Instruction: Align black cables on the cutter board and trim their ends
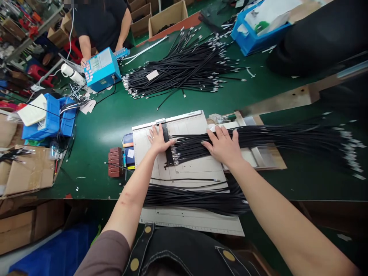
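Observation:
My left hand (pixel 158 141) lies with its fingers spread on a white paper-cutter board (pixel 189 124). Its thumb reaches across a black bar (pixel 167 147) to the silver-tipped ends of a row of black cables (pixel 189 145). Flat across these cables rests my right hand (pixel 225 147), fingers apart, farther along to the right. From there the cables run side by side to the right, where their other ends fan out. Nearer my body, a second bundle of black cables (pixel 195 199) lies across the board, with one loose cable (pixel 186 179) above it.
A large pile of black cables (pixel 178 71) lies across the green table (pixel 109 119). Behind a blue device (pixel 103 69) is another person (pixel 100 23). Blue bins stand at left (pixel 51 117) and upper right (pixel 244 32). A brown block (pixel 115 162) sits left of the board.

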{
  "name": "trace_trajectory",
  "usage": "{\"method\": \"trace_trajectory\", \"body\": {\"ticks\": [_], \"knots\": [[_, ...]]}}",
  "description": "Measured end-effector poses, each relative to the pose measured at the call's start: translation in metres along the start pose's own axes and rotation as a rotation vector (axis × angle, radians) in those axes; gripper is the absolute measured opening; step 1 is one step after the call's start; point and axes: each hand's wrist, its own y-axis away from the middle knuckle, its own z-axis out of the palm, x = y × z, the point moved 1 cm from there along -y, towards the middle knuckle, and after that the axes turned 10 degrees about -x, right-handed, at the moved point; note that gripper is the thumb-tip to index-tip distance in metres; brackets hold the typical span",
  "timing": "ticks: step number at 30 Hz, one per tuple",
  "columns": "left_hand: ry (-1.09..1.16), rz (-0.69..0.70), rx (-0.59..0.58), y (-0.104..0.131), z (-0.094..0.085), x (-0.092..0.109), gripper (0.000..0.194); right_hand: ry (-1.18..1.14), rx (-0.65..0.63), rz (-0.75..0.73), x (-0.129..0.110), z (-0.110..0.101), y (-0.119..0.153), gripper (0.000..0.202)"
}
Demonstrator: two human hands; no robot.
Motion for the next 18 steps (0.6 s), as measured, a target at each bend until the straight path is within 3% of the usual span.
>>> {"method": "trace_trajectory", "body": {"ticks": [8, 12, 18], "knots": [[0.003, -0.082, 0.043, -0.012, -0.005, 0.001, 0.125, -0.023, -0.024, 0.003, -0.001, -0.001, 0.002, 0.065], [0.065, -0.097, 0.047, 0.000, -0.009, -0.010, 0.121, -0.036, -0.046, 0.008, 0.000, -0.002, 0.001, 0.066], [0.043, -0.086, 0.058, 0.014, 0.009, -0.011, 0.122, -0.044, -0.081, 0.018, 0.000, -0.004, 0.000, 0.067]]}}
